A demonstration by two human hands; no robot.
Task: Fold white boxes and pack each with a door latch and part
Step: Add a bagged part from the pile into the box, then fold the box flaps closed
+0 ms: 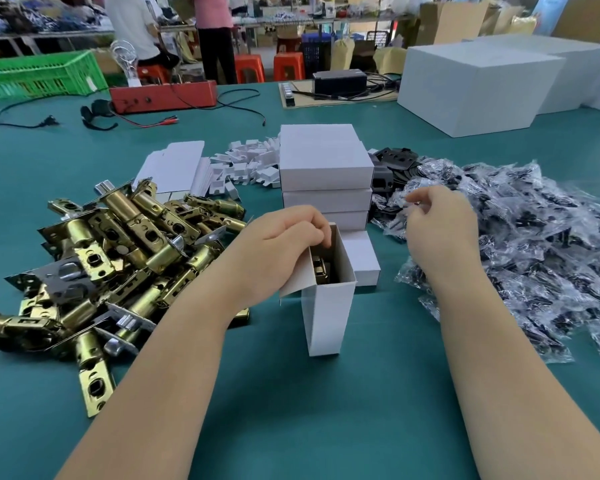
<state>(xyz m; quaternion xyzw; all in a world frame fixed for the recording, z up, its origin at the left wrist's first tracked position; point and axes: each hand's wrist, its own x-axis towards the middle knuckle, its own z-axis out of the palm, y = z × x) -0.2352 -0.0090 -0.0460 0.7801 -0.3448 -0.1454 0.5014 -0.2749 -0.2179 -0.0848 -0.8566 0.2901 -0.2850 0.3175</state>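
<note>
1. The left hand (284,244) grips the top of a tall white cardboard box (328,306) that stands upright on the table, its fingers curled over the rim and one loose flap.
2. Inside the open box, a brass-coloured door latch (321,268) shows, standing on end.
3. The right hand (437,223) reaches into a heap of crinkly clear plastic bags (534,258) holding small black parts, with thumb and fingers pinching one bag at the heap's near edge.
4. To the left lies a jumbled pile of door latches (118,258), shiny brass cylinders with flat metal plates.
5. Just behind the open box stands a stack of closed white boxes (326,174), smooth and rectangular.
6. Further left of that stack lie flat unfolded box blanks (177,168) and small white card inserts (246,164).
7. Everything rests on a table covered in smooth teal cloth (326,410).
8. Further back are a red metal device (163,95) with cables, a green plastic crate (39,76), and large white cartons (478,88).
9. Beyond the table, two people stand near orange stools (288,65) in a cluttered workshop.
</note>
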